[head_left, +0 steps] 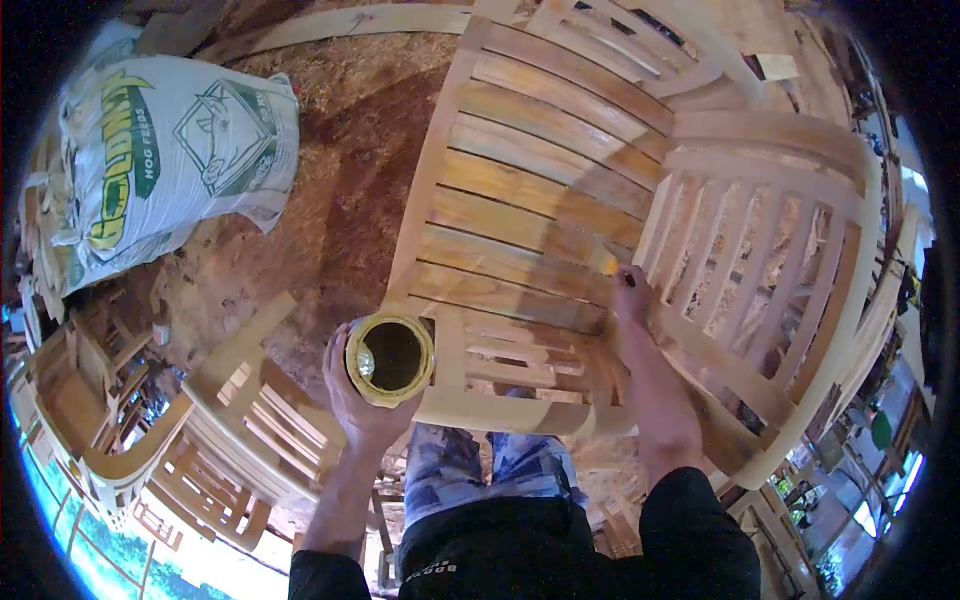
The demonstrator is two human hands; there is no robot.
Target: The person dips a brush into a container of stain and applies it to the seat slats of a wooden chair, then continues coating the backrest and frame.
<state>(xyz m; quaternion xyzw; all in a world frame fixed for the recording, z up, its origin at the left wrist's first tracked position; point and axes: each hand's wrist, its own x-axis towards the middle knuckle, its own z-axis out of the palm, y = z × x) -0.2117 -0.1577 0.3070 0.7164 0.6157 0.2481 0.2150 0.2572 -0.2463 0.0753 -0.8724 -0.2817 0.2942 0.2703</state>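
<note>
My left hand [352, 385] is wrapped round an open can [430, 362] with a yellow rim and dark liquid inside, held beside the front corner of a wooden bench. Over the slatted bench seat [500, 200], my right hand [630, 292] is closed on what looks like a paintbrush [611, 264]; only a small yellow part shows clearly. That hand is near the slatted backrest [745, 250]. Several seat slats look glossy and darker, with my shadow across part of them. The nearer armrest [515, 413] lies just in front of my legs.
A white hog feed sack [190, 150] stands at the upper left on the brown ground. Other wooden chairs [265, 410] are at the lower left. Another slatted piece [640, 40] adjoins the bench's far end. Boards and clutter line the right side.
</note>
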